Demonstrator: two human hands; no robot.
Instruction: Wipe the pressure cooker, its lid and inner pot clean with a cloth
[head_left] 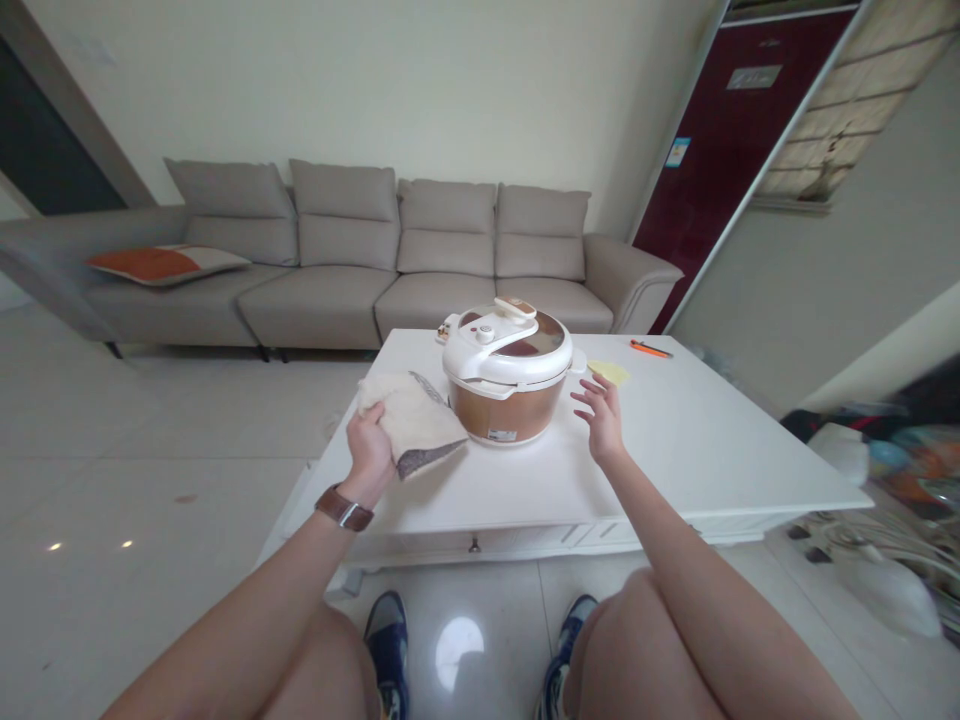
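Note:
My left hand [371, 447] grips a folded cream cloth [414, 415] with grey edging, held over the table's left part. The cloth's right corner comes close to a white and brown pressure cooker [510, 405], whose lid is on. To the cooker's right, my right hand [602, 415] is raised with its fingers spread and nothing in them. Just behind its fingertips a pale yellow piece [611, 373], perhaps paper or cloth, lies on the table. I cannot tell whether the right fingers touch anything.
The white table [697, 440] has a front drawer with a small dark knob [474, 545]. An orange cutter-like tool [651, 349] lies near its far right corner. Behind stands a grey sofa [322, 300] with an orange and white cushion [165, 264]. Blurred clutter [892, 580] sits on the right.

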